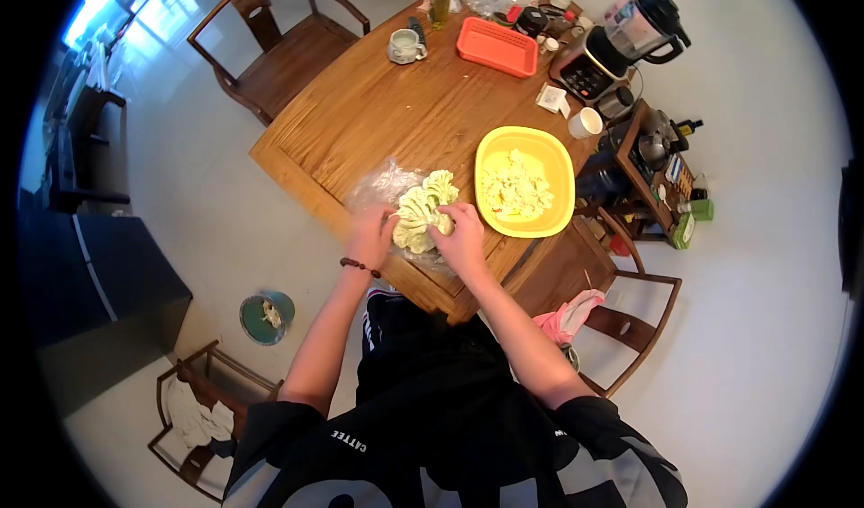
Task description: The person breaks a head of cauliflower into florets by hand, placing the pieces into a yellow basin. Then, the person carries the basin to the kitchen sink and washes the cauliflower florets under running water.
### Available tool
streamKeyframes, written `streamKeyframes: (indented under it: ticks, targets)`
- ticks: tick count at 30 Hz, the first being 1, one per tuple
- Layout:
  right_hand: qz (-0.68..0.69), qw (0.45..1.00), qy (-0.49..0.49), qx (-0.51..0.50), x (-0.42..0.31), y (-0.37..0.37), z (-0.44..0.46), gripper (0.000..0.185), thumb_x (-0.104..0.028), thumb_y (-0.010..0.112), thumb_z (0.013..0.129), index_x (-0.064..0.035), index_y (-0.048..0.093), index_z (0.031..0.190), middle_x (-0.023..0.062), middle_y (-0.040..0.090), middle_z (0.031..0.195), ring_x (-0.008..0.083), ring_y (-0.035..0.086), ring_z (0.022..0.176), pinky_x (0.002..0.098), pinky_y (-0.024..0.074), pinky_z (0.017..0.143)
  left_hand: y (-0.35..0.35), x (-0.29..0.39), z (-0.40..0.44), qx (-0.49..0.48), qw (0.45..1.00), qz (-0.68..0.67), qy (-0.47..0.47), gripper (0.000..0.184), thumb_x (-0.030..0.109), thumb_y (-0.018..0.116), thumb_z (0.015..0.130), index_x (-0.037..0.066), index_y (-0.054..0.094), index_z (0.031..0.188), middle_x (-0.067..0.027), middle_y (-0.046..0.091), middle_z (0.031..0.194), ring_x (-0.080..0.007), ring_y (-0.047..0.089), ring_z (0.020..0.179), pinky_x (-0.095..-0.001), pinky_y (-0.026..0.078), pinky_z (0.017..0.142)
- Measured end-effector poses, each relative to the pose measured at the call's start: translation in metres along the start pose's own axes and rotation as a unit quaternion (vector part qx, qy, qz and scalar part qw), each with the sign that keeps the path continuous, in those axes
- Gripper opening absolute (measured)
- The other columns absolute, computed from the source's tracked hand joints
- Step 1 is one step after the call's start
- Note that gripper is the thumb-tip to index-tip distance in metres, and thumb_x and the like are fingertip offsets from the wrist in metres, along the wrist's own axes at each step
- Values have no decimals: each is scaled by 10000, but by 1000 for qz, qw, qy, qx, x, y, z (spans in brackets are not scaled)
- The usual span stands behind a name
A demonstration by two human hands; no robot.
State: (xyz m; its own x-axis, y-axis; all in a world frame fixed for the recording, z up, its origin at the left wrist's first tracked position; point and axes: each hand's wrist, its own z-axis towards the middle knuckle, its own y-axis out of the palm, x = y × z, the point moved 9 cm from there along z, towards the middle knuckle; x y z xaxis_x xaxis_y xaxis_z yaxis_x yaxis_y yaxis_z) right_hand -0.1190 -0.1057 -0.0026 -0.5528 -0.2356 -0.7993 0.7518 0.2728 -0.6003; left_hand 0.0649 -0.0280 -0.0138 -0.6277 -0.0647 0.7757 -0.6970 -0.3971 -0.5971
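Observation:
A pale green-white cauliflower lies near the table corner, on a clear plastic bag. My left hand grips its left side; a dark beaded bracelet is on that wrist. On the opposite side, my right hand has thumb and fingers closed on the cauliflower's lower right edge. Parts of the fingertips are hidden by the cauliflower. To the right of my right hand stands a yellow basin holding many small, pale broken pieces.
On the wooden table are a mug, a red basket, a paper cup, several bottles and a blender. Wooden chairs stand around it. A bucket sits on the floor at left.

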Motion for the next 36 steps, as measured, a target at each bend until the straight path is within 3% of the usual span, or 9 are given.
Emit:
streamKeyframes:
  ticks: [7,14,16,19,24,27,32,34,36]
  targets:
    - [32,999,13,29,25,-1,-7,356,-140,819,752,-34,707,1074,190,629,1106,359,621,1052,417,503,945,3,46,43,30,993,-104,-56,114,112,709,913,37,696,998,-121,702,937,-240,673,790,-350,529,697]
    - [194,975,86,58,23,-12,-11,369,-137,804,759,1,675,1076,191,669,1019,395,618,1034,440,501,915,135,135,98,-205,973,-109,3,166,140,673,927,41,712,1054,-155,730,996,-321,714,898,-394,565,823]
    - [79,994,66,37,32,-12,-12,382,-139,816,748,-20,680,1085,174,672,1020,343,626,957,404,509,849,126,129,103,-160,982,-92,29,183,165,668,936,47,717,1068,-156,733,998,-311,716,894,-386,566,799]
    - [127,987,68,65,52,-14,-17,383,-150,832,741,-33,690,1076,157,664,1018,311,620,920,385,508,825,67,102,105,-54,996,-43,64,215,204,662,954,44,715,1087,-155,731,1036,-285,720,912,-366,565,780]
    - [157,983,73,53,65,-12,-7,322,-91,815,821,-10,675,1100,111,651,1105,186,671,966,301,555,797,26,-15,59,-44,987,-46,-145,303,257,661,988,16,666,1173,-130,724,1059,-202,702,943,-338,558,811]
    - [316,931,183,9,80,11,-3,399,-182,841,782,-32,690,1119,101,698,961,178,655,795,313,526,689,21,-12,27,-43,981,-100,-161,435,306,709,948,-1,617,1242,-171,702,1120,-280,696,995,-363,552,859]
    - [301,946,119,-2,59,11,12,405,-175,839,789,-12,686,1127,63,679,840,144,617,687,296,513,638,-19,72,26,96,989,105,29,466,233,780,864,44,610,1255,-201,573,1343,-374,545,1246,-469,440,1041]
    - [191,980,56,20,47,-1,18,391,-194,843,776,-33,700,1103,66,648,832,142,598,666,297,503,626,-2,90,25,-43,969,177,166,407,239,789,825,56,651,1160,-164,563,1331,-358,505,1264,-479,401,1046]
    - [152,986,70,-11,42,-6,21,390,-204,846,766,-41,706,1092,71,638,854,144,598,683,301,500,632,-1,84,26,-60,965,198,163,378,249,786,820,66,665,1128,-149,575,1295,-347,518,1234,-478,410,1021]
